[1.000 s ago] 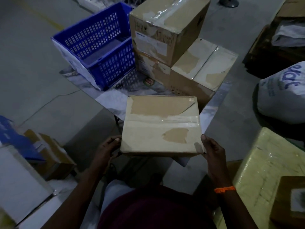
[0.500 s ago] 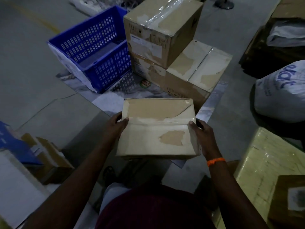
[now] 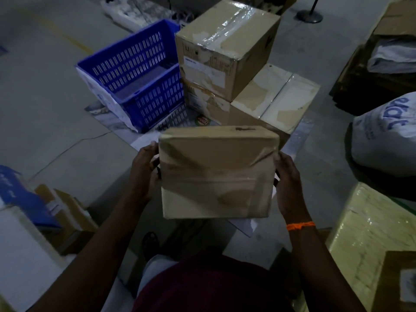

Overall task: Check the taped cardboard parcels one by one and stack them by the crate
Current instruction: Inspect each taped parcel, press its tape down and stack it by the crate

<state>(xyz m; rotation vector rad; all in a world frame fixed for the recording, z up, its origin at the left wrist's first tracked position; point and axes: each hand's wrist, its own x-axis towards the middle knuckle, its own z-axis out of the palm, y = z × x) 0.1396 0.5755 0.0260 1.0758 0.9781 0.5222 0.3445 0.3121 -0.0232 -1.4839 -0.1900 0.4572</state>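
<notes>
I hold a flat taped cardboard parcel (image 3: 216, 172) in front of me, tipped so its top edge leans away. My left hand (image 3: 146, 170) grips its left side and my right hand (image 3: 287, 179) grips its right side. Beyond it stands a blue slatted crate (image 3: 135, 75) on the floor. Right of the crate is a stack of taped cardboard boxes: a tall box (image 3: 225, 46) sits on a lower one (image 3: 204, 97), with a low wide box (image 3: 276, 97) beside them.
A white printed sack (image 3: 387, 134) lies at the right, with dark cartons (image 3: 382, 64) behind it. A yellow wrapped package (image 3: 371, 239) sits at the lower right. Small boxes (image 3: 63, 212) and a blue item (image 3: 15, 192) lie at the left. A stand base (image 3: 309, 15) is at the back.
The parcel has been lifted and tilted up towards me, so another face shows. Both hands slid further up its sides.
</notes>
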